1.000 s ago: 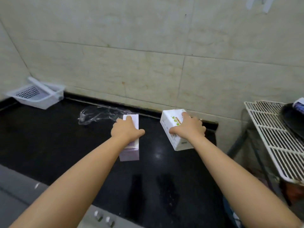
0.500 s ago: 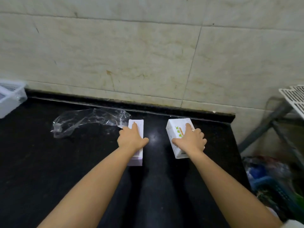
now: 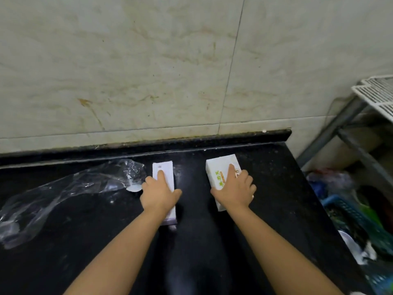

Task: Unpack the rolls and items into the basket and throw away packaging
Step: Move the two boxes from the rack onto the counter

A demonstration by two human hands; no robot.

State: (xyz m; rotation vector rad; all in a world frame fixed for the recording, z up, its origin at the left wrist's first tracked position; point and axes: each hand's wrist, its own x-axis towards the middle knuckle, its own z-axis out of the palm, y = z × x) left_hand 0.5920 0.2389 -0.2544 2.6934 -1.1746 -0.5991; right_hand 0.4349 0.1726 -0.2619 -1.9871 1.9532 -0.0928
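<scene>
Two white tissue packs lie on the black counter [image 3: 63, 241]. My left hand [image 3: 158, 193] rests on top of the plain white pack [image 3: 164, 170], fingers wrapped over its sides. The pack with green print [image 3: 219, 169] sits to the right, and my right hand [image 3: 235, 190] grips it from above. Both packs touch the counter. Left of them lies the empty clear plastic wrapper [image 3: 70, 188], crumpled. The basket is out of view.
A tiled wall [image 3: 148, 71] rises just behind the counter. The counter ends at the right, where a white wire rack [image 3: 376, 96] on a metal frame stands. Below it are a blue crate [image 3: 344, 211] and coloured bags of clutter on the floor.
The view has swung down and to the right, so the white basket at far left has left the frame. Both hands have brought their packs down onto the counter, still holding them.
</scene>
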